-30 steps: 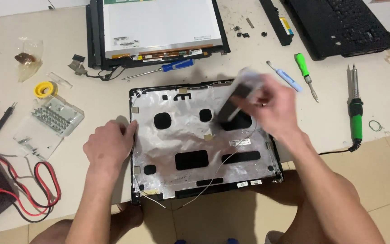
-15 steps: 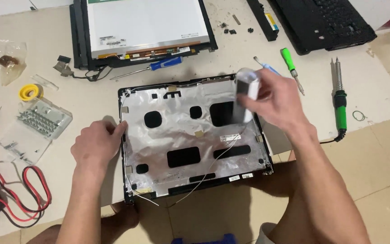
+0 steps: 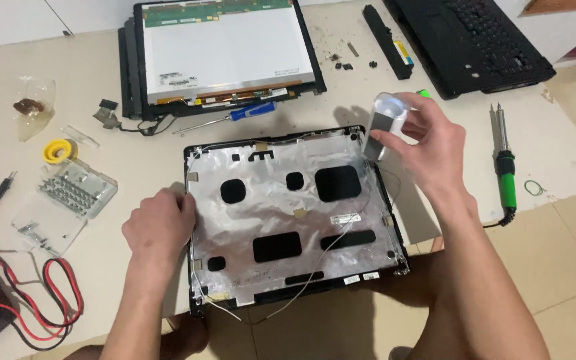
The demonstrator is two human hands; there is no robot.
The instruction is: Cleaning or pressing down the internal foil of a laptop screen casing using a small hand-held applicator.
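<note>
**Laptop lid shell pinned flat, small grey part lifted above its corner**

The left hand (image 3: 160, 225) rests closed, knuckles up, on the left edge of the foil-lined lid shell (image 3: 288, 213), which lies flat on the floor in front of the person. The right hand (image 3: 431, 143) pinches a small grey-and-white part (image 3: 385, 123) just above the shell's upper right corner. Behind the shell lie a bare screen panel (image 3: 228, 50) and a blue-handled screwdriver (image 3: 251, 111). A green soldering iron (image 3: 505, 170) lies to the right, a clear screw box (image 3: 75, 193) and red probe leads (image 3: 55, 300) to the left.
</note>
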